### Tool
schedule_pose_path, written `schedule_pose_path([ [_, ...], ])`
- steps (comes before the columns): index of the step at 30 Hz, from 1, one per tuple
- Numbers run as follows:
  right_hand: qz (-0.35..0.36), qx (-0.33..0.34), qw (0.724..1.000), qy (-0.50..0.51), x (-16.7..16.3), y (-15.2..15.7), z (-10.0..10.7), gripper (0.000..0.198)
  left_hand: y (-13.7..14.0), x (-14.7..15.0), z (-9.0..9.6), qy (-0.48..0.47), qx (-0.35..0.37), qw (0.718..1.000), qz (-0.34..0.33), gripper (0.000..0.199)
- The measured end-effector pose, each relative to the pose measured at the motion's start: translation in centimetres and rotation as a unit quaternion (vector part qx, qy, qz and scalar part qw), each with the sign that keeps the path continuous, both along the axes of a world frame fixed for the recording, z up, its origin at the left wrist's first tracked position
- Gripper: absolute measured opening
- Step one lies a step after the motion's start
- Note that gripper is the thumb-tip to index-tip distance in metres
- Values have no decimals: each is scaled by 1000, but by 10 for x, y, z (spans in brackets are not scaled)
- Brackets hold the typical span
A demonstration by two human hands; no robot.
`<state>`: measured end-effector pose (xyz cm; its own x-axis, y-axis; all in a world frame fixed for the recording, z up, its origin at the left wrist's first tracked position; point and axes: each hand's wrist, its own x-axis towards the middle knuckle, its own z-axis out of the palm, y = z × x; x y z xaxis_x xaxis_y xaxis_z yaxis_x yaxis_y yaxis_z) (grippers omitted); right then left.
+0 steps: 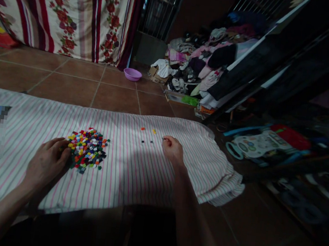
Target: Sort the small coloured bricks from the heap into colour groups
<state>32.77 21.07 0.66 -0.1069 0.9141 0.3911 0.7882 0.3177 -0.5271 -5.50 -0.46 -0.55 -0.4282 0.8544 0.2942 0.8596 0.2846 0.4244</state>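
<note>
A pile of small, bright, many-coloured cube-like pieces (89, 150) lies on the striped cloth (130, 166). At the pile's left edge is my left hand (49, 158), fingers bent and thumb drawn in towards them; what lies between the fingertips is hidden. To the right, my right hand (173, 149) is closed with its fingertips pinched just above the cloth, and I cannot make out what it holds. Left of that hand a few pieces lie apart: an orange piece (143, 128), a yellow piece (154, 131) and two dark pieces, one (143, 141) left of the other (151, 142).
A purple basin (132, 74) stands on the tiled floor (118, 88) beyond the cloth. Heaped clothes (200, 60) lie behind it to the right. A floral curtain (76, 16) hangs at the back left. A dark frame with a red and white item (268, 143) stands right.
</note>
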Motion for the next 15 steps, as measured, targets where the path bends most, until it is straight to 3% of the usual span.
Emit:
schedule_pose_path([
  [6,35,-20,999,-28,4,-1,-8,28,-2,3,4,3,-24,1000,1,42],
  [10,28,-15,999,-27,1,1,-10,26,-2,2,4,1,-13,1000,-1,38],
  [15,15,-29,998,-54,-2,1,-10,24,-1,3,6,8,-42,999,8,46],
])
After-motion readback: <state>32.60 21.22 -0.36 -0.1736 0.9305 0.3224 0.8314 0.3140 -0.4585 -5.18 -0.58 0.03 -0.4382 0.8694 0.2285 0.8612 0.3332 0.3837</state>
